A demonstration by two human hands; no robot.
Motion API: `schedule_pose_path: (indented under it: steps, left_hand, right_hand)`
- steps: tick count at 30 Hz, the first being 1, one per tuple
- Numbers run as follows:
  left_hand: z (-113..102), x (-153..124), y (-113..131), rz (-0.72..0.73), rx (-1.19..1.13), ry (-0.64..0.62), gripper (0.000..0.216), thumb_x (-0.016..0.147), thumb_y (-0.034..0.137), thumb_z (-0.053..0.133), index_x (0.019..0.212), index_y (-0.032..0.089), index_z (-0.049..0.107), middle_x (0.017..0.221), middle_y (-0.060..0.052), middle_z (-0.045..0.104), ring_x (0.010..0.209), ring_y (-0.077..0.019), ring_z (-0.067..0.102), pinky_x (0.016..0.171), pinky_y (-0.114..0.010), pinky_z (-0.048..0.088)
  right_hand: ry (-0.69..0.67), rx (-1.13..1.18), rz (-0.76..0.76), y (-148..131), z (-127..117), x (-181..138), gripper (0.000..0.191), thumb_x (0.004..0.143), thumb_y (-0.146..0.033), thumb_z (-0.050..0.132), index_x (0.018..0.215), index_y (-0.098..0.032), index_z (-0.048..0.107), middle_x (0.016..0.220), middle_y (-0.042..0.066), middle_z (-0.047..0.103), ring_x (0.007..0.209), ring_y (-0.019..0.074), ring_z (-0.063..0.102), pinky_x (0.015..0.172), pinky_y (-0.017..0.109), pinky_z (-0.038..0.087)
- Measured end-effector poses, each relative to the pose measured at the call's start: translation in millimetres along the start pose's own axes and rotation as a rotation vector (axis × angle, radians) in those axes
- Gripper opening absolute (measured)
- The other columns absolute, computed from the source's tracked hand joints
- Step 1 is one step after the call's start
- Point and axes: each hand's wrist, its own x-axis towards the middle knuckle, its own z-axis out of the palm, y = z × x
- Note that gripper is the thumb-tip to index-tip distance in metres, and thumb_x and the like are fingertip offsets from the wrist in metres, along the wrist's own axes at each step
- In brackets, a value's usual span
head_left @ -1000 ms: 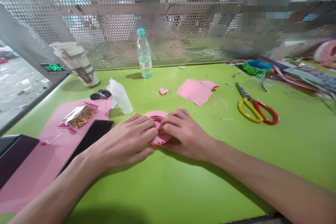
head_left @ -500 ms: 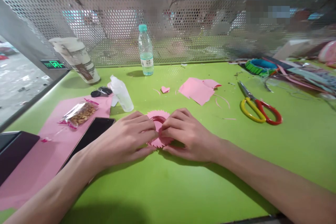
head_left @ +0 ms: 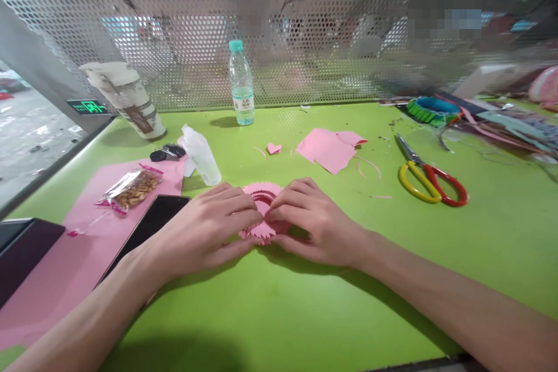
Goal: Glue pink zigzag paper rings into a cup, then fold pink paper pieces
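Between my hands on the green table lies a round pink paper piece [head_left: 263, 188] with a zigzag rim and a raised ring inside. My left hand [head_left: 224, 220] grips its left side, thumb low and fingers over the ring. On the opposite side my right hand [head_left: 311, 221] pinches the ring in the same way, fingertips almost meeting the left ones. Its left and right edges are partly covered by my fingers. Just beyond lie a small pink paper heart [head_left: 274, 149] and pink paper scraps [head_left: 329, 148]. A white translucent bottle [head_left: 203, 157] rests on its side.
Scissors [head_left: 421, 177] with yellow and red handles lie at right. A water bottle [head_left: 242, 90] and a cup [head_left: 133, 102] stand at the back. Left are a phone [head_left: 150, 221], a snack packet [head_left: 131, 188] and pink sheet [head_left: 56, 279]. Craft scraps [head_left: 501, 128] pile at far right.
The pink paper piece has shifted slightly between my fingers, and more of its inner ring shows. Both hands stay in nearly the same place.
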Motion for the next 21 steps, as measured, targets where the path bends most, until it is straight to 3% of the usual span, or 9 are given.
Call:
schedule_pose_path:
  steps: [6, 10, 18, 21]
  left_hand:
    - [1, 0, -2, -0.068, -0.068, 0.167, 0.012, 0.105, 0.021, 0.067, 0.113, 0.015, 0.074, 0.106, -0.008, 0.078, 0.096, -0.0209, 0.070, 0.087, -0.036, 0.052]
    - [3, 0, -3, -0.187, -0.147, 0.235, 0.015, 0.105, 0.022, 0.068, 0.115, 0.016, 0.077, 0.106, -0.007, 0.079, 0.096, -0.0196, 0.071, 0.086, -0.032, 0.055]
    - [-4, 3, -6, -0.704, -0.574, 0.241, 0.029, 0.099, 0.049, 0.075, 0.118, 0.028, 0.085, 0.113, -0.006, 0.080, 0.099, -0.0242, 0.074, 0.084, -0.034, 0.058]
    - [-2, 3, -11, -0.852, -0.868, 0.350, 0.032, 0.093, 0.049, 0.082, 0.115, 0.025, 0.086, 0.110, -0.007, 0.082, 0.097, -0.0232, 0.073, 0.083, -0.030, 0.058]
  right_hand:
    - [0.113, 0.100, 0.134, 3, 2, -3, 0.034, 0.104, -0.039, 0.071, 0.132, -0.021, 0.066, 0.122, 0.009, 0.077, 0.113, 0.0263, 0.065, 0.101, 0.047, 0.053]
    - [0.184, 0.117, 0.268, 5, 0, -4, 0.029, 0.109, -0.037, 0.061, 0.133, -0.020, 0.066, 0.128, 0.012, 0.075, 0.121, 0.0290, 0.066, 0.102, 0.050, 0.055]
    - [0.228, 0.175, 0.435, 8, 1, -5, 0.031, 0.112, -0.040, 0.054, 0.134, -0.023, 0.067, 0.135, 0.012, 0.072, 0.129, 0.0308, 0.065, 0.109, 0.054, 0.053]
    - [0.246, 0.193, 0.450, 8, 1, -4, 0.031, 0.112, -0.041, 0.054, 0.134, -0.023, 0.066, 0.134, 0.012, 0.072, 0.127, 0.0301, 0.065, 0.108, 0.053, 0.053]
